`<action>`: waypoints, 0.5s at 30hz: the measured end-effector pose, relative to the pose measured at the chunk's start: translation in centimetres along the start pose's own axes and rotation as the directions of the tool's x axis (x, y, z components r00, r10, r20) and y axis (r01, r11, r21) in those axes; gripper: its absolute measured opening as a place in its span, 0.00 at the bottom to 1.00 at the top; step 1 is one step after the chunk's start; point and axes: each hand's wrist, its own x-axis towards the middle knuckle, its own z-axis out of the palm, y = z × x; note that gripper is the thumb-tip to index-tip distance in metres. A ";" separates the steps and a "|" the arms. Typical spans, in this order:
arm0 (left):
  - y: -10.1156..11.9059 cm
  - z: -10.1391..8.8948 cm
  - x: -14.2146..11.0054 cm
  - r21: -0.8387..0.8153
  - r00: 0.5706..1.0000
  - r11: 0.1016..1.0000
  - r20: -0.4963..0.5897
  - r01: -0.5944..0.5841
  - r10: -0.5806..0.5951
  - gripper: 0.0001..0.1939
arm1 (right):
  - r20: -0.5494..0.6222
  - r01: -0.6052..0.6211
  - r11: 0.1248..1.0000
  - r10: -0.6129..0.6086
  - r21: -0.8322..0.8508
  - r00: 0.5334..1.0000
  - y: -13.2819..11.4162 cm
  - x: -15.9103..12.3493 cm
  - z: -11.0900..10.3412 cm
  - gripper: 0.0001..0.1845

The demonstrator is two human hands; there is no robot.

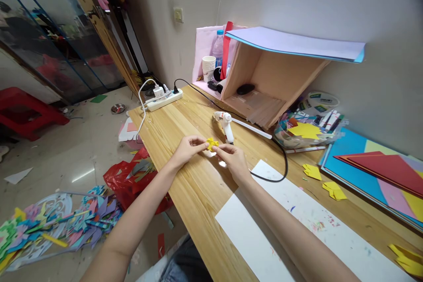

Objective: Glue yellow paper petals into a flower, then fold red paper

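Observation:
Between my two hands is a small yellow folded-paper piece [212, 144], held above the wooden table. The fingertips of my left hand [191, 147] pinch its left side. On its right side, my right hand [232, 157] pinches it with thumb and fingers. Just beyond the hands stands a white hot glue gun [225, 125], with a glue stick [251, 128] reaching out of its back to the right. A white sheet [297, 224] with paint marks lies beneath my right forearm.
Yellow paper pieces [334, 191] and coloured paper sheets [357, 145] lie at the right. Behind them sits a clear tub [280, 139] of markers and scraps. A cardboard box [280, 75] and a power strip [165, 100] stand at the back. The black cord [287, 163] loops across the table.

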 end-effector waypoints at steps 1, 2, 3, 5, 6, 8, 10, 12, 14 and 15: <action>0.1 0.0 0.0 0.001 1.000 1.000 -0.003 0.000 0.000 0.12 | -0.001 0.001 1.000 -0.001 -0.001 1.000 0.0 0.0 0.0 0.16; 0.1 0.1 0.0 0.003 1.000 1.000 -0.007 0.002 -0.002 0.12 | -0.002 0.002 1.000 -0.002 -0.001 1.000 0.0 0.0 0.0 0.16; 0.2 0.1 0.0 0.005 1.000 1.000 -0.010 0.004 -0.004 0.12 | -0.005 0.005 1.000 -0.005 -0.001 1.000 0.0 0.0 0.0 0.16; 0.3 0.2 -0.1 0.009 1.000 1.000 -0.016 0.006 -0.006 0.12 | -0.011 0.011 1.000 -0.011 -0.004 1.000 -0.1 0.0 0.1 0.15; 0.3 0.2 -0.1 0.009 1.000 1.000 -0.017 0.006 -0.006 0.12 | -0.014 0.012 1.000 -0.013 -0.008 1.000 -0.1 0.0 0.1 0.15; 0.2 0.2 0.0 0.009 1.000 1.000 -0.017 0.001 -0.001 0.12 | -0.022 0.011 1.000 -0.011 -0.013 1.000 -0.2 -0.1 0.1 0.14; 0.1 0.2 0.0 0.008 1.000 1.000 -0.015 0.001 -0.001 0.12 | -0.034 0.006 1.000 -0.007 -0.016 0.999 -0.3 -0.1 0.2 0.14; 0.0 0.1 0.0 0.009 1.000 1.000 -0.014 0.003 -0.003 0.12 | -0.042 0.003 1.000 -0.004 -0.020 0.999 -0.3 -0.2 0.2 0.14; 0.0 0.2 0.0 0.012 1.000 1.000 -0.015 0.005 -0.004 0.12 | -0.041 0.006 1.000 -0.007 -0.022 0.999 -0.2 -0.3 0.2 0.15; 0.0 0.2 0.0 0.014 1.000 1.000 -0.014 0.004 -0.004 0.13 | -0.039 0.010 1.000 -0.011 -0.024 0.999 -0.2 -0.3 0.2 0.15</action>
